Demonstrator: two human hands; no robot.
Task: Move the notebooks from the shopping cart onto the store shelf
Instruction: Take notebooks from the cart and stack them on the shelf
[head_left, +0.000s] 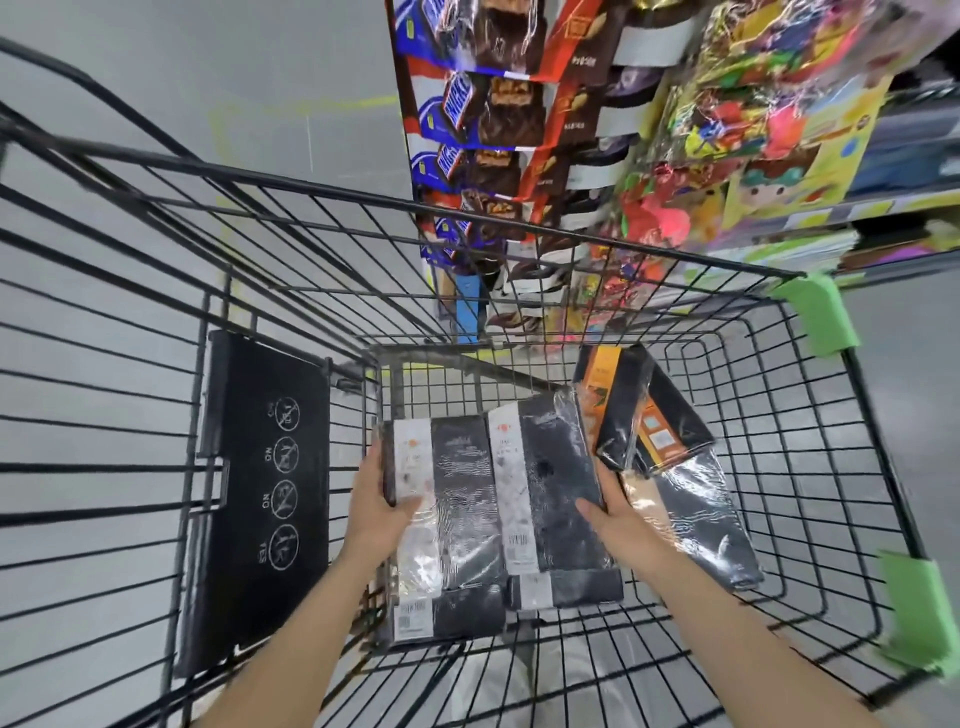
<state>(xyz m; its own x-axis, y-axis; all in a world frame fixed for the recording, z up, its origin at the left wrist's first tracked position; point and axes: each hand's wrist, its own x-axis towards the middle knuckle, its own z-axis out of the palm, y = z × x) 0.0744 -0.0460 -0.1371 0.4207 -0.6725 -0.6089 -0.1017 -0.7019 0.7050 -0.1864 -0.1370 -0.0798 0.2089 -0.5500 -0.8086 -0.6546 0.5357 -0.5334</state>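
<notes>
Both grips clamp wrapped notebooks in the cart (571, 291): my left hand (376, 501) one (441, 499), my right hand (615, 512) another (550, 483); grey floor (156, 93), snack shelves (519, 119) ahead.

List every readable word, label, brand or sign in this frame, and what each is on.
"NO", "NO", "NO", "YES": black child-seat flap of the cart, beside round pictograms.
"SNICKERS", partly visible: chocolate boxes on the shelf.
Notebook labels and barcodes: too small.
Red boxes: blurred.

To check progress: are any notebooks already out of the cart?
No, every notebook pack lies inside the cart, both hands just gripping them.
</notes>
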